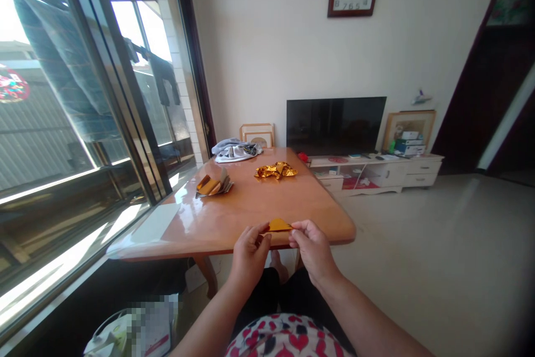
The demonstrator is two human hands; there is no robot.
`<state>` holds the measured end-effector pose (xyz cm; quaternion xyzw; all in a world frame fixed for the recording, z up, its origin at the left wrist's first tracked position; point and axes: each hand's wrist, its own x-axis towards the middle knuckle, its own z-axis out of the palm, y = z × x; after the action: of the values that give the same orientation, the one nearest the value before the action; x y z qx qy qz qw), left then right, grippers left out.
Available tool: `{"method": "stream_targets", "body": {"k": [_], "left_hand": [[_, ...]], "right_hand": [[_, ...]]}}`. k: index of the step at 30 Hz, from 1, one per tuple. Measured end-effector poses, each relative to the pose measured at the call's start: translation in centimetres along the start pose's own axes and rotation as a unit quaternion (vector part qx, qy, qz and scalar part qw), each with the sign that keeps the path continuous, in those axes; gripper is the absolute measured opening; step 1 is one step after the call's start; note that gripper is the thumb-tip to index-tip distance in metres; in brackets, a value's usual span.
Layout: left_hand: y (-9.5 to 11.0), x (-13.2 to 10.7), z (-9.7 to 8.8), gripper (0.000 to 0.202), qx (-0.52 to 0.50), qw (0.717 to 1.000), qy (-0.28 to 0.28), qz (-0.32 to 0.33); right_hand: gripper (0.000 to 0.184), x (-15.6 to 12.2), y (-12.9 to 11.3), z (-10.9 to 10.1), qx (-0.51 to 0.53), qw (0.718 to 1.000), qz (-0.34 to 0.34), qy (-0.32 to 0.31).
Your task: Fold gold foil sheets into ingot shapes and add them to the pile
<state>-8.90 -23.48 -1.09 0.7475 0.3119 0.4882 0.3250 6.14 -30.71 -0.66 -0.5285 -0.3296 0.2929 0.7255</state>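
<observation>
Now my left hand (252, 243) and right hand (311, 247), fingertips closed, pinch opposite ends of the folded golden paper (279, 225) by the near edge of the tabletop (317, 209); I seem mid-fold, and the next move probably calls for even creasing

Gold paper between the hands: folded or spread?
Folded: the gold paper shows a compact, peaked outline between the left hand and right hand.

Little piece of yellow-gold paper (279, 225), folded into a kinda triangular shape, pretty flat, long edge closest, pinched at both ends right by the near edge of the table (246, 204).
</observation>
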Motion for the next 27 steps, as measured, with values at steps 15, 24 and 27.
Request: {"method": "stream_targets", "body": {"k": [15,24,27], "left_hand": [[1.0,-0.2,0.6,0.044,-0.286,0.928,0.045,-0.235],[1.0,0.0,0.8,0.035,-0.339,0.906,0.071,-0.244],[1.2,0.0,0.9,0.033,-0.333,0.910,0.075,-0.235]], "right_hand": [[0.024,-0.3,1.4,0.1,-0.048,0.998,-0.036,-0.017],[0.019,-0.4,1.6,-0.1,-0.086,0.993,-0.072,-0.034],[0.020,-0.5,1.5,0.0,-0.074,0.995,-0.060,-0.033]]}}
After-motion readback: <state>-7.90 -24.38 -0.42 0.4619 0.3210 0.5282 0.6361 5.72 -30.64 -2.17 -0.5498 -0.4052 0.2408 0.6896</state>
